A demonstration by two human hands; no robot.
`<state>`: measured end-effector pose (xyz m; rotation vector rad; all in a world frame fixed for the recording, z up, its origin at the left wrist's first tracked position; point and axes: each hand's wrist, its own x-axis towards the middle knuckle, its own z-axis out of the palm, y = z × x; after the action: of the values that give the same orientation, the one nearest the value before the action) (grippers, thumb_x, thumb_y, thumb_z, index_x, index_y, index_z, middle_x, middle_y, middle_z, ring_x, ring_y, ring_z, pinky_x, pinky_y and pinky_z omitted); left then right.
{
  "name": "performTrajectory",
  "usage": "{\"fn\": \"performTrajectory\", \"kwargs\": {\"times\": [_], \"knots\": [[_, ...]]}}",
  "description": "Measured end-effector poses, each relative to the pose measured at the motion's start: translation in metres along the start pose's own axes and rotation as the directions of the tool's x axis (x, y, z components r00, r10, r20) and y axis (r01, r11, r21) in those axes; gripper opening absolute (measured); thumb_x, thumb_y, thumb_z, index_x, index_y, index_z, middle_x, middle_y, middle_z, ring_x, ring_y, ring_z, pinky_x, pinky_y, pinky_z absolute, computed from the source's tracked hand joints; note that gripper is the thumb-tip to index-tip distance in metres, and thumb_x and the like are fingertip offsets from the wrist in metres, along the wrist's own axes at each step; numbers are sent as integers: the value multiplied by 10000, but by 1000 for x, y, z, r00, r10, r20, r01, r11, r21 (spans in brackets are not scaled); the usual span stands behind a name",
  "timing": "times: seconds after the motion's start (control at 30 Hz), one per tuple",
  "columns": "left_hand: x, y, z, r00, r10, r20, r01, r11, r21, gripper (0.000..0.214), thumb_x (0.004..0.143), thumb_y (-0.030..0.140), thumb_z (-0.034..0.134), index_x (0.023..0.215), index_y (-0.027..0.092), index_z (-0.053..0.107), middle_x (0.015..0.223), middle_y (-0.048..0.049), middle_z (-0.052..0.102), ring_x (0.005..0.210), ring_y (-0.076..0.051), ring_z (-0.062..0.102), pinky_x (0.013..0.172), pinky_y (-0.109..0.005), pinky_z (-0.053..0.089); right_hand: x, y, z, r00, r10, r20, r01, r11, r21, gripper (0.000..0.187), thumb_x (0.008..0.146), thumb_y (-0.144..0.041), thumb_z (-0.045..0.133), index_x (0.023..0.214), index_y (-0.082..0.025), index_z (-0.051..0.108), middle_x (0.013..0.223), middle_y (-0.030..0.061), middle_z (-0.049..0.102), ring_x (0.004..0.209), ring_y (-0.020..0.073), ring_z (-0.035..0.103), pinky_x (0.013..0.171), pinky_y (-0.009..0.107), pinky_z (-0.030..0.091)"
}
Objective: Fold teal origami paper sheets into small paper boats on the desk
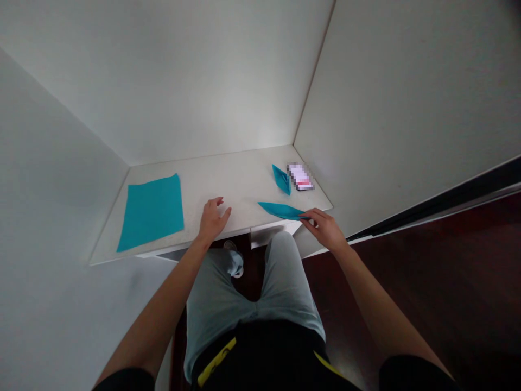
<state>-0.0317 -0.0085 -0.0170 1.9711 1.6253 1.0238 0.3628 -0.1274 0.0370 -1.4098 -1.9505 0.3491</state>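
Note:
My left hand [212,218] lies flat on the white desk [236,179] near its front edge, fingers spread, holding nothing. My right hand [324,227] pinches the near end of a folded teal paper piece [280,209] that lies long and pointed at the desk's front right. A second folded teal paper shape [281,178] stands further back on the right. A flat teal paper sheet [151,211] lies on the left part of the desk, apart from both hands.
A phone [301,177] lies at the desk's back right corner, beside the folded shape. White walls close in the desk at the left, back and right. My legs in grey trousers sit under the front edge; dark wooden floor lies to the right.

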Motion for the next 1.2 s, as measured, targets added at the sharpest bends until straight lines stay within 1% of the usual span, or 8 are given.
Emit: {"fn": "performTrajectory", "kwargs": {"times": [0.17, 0.27, 0.57, 0.77, 0.93, 1.03, 1.13, 1.2], "knots": [[-9, -12, 2, 996, 61, -66, -48, 980, 195, 488, 935, 372, 679, 1366, 165, 585, 1312, -179, 633, 1276, -379, 582, 1174, -584, 459, -31, 13, -47, 956, 135, -259, -192, 959, -209, 320, 1077, -449, 578, 1115, -223, 802, 1031, 126, 772, 780, 246, 686, 760, 398, 596], [-13, -6, 4, 995, 87, -41, -73, 960, 270, 535, 939, 408, 678, 1392, 140, 578, 1359, -202, 598, 1316, -406, 537, 1181, -601, 438, -29, 19, -53, 944, 154, -293, -239, 928, -284, 329, 1077, -421, 562, 1101, -203, 807, 1030, 140, 770, 802, 261, 703, 821, 413, 600], [-16, 1, 3, 994, 92, -64, -69, 954, 290, 501, 952, 399, 669, 1378, 145, 599, 1329, -197, 594, 1317, -411, 522, 1172, -594, 431, 15, 36, -10, 971, 157, -180, -211, 919, -333, 300, 1064, -340, 553, 1106, -214, 822, 1024, 135, 756, 900, 283, 725, 861, 405, 587], [-16, 5, 2, 996, 59, -61, -41, 965, 258, 491, 934, 356, 686, 1370, 150, 595, 1337, -193, 604, 1331, -406, 514, 1179, -593, 418, 41, 49, 18, 975, 175, -138, -216, 898, -384, 304, 1049, -317, 547, 1097, -221, 831, 1047, 125, 769, 864, 247, 716, 796, 358, 570], [-18, 9, -1, 995, 56, -85, -39, 981, 188, 488, 929, 344, 695, 1373, 172, 588, 1344, -182, 622, 1323, -381, 542, 1191, -558, 422, 60, 49, 31, 972, 203, -116, -234, 860, -454, 293, 1030, -354, 578, 1117, -230, 829, 1110, 118, 785, 830, 239, 706, 694, 343, 522], [-20, 1, -18, 991, 54, -124, -34, 988, 153, 501, 938, 340, 680, 1400, 176, 578, 1369, -176, 634, 1328, -359, 566, 1205, -533, 422, 62, 45, 33, 965, 224, -140, -264, 831, -489, 321, 1016, -424, 616, 1198, -246, 813, 1191, 117, 774, 842, 248, 700, 626, 336, 459], [-28, -22, -54, 989, 29, -145, 1, 980, 199, 546, 958, 372, 667, 1457, 175, 560, 1477, -194, 612, 1420, -367, 537, 1238, -542, 390, 53, 40, 31, 951, 214, -223, -300, 811, -502, 443, 1008, -520, 636, 1333, -249, 767, 1224, 148, 733, 835, 255, 681, 593, 341, 411], [-37, -43, -81, 988, -22, -152, 62, 963, 262, 620, 960, 420, 682, 1513, 182, 535, 1591, -208, 552, 1520, -389, 468, 1272, -569, 342, 44, 37, 29, 946, 166, -277, -285, 834, -473, 517, 1018, -573, 609, 1373, -218, 736, 1193, 158, 716, 858, 272, 676, 609, 354, 430]]}}
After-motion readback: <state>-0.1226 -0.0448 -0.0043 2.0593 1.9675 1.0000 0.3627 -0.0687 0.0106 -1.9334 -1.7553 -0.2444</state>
